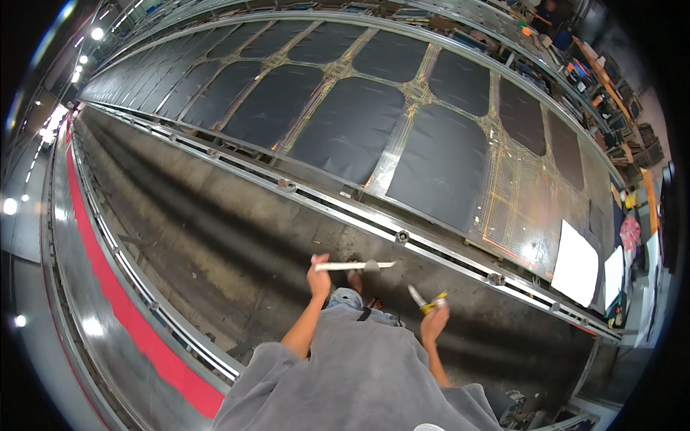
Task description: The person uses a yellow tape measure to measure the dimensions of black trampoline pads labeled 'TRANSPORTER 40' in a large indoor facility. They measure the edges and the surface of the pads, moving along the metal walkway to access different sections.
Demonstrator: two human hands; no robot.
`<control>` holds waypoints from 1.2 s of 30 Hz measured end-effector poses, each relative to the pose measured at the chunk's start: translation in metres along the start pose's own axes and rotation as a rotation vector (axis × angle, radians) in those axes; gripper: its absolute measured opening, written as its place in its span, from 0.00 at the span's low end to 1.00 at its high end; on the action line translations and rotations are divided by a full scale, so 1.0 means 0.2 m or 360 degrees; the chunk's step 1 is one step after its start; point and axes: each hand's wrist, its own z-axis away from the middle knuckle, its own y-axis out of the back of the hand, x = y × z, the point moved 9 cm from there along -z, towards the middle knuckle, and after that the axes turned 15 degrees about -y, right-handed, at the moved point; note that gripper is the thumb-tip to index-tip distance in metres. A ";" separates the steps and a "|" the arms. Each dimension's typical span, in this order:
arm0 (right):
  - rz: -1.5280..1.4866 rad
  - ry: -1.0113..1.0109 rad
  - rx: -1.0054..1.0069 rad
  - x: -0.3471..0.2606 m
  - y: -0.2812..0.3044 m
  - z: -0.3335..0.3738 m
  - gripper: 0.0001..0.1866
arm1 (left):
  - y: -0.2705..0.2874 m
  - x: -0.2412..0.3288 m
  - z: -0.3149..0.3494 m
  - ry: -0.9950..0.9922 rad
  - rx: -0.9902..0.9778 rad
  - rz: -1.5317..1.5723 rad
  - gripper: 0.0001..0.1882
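Observation:
My left hand is closed round one end of a long, thin, off-white strip. The strip points right, roughly level, across the front of my body, and its far end narrows. My right hand grips a small yellow-and-black tool. From that tool a short pale blade or strip sticks out up and to the left; its exact kind is unclear. Both hands are above the floor aisle, apart from each other, and neither touches the long table ahead.
Dark rectangular sheets lie in rows on the table, with coloured lines between them. A metal rail with round fittings edges it. White sheets rest at its right end. Behind me on the left runs another table with a red band.

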 end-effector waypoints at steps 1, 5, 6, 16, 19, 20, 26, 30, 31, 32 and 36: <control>0.0261 -0.0207 -0.0413 0.05 -0.13 0.17 0.15 | 0.14 -0.16 0.19 0.0235 -0.0037 -0.0050 0.26; 0.0127 -0.0761 -0.1330 0.77 -0.59 0.51 0.21 | 0.49 -0.95 0.79 0.1030 -0.1112 -0.0831 0.28; 0.0261 -0.0910 -0.1380 0.82 -0.58 0.55 0.22 | 0.57 -1.02 0.88 0.1153 -0.1229 -0.0859 0.29; 0.0578 -0.0199 -0.1122 -0.49 -0.87 0.12 0.22 | 1.33 -1.42 0.84 0.1473 -0.0725 -0.0608 0.39; 0.0412 0.0073 -0.1268 -1.20 -1.12 0.27 0.19 | 1.58 -1.55 0.48 0.1219 -0.0272 -0.0368 0.42; 0.0321 0.0091 -0.1297 -1.45 -1.16 0.35 0.18 | 1.66 -1.53 0.33 0.1151 -0.0110 -0.0242 0.43; -0.0047 0.0353 -0.1564 -2.36 -1.31 0.82 0.17 | 1.76 -1.07 -0.94 0.0310 -0.0178 0.0181 0.41; -0.0309 0.0354 -0.1827 -2.70 -1.37 0.99 0.20 | 1.42 -0.50 -1.54 -0.0128 -0.0819 0.0096 0.42; -0.0335 0.0360 -0.1899 -2.70 -1.44 1.01 0.19 | 1.27 -0.32 -1.61 -0.0095 -0.0924 0.0157 0.43; -0.0541 0.0215 -0.1992 -2.79 -1.44 0.98 0.18 | 1.19 -0.30 -1.63 -0.0004 -0.1073 0.0215 0.44; -0.1497 -0.0411 -0.2128 -2.91 -1.53 0.75 0.19 | 0.77 -0.16 -1.51 0.0386 -0.1729 0.0382 0.44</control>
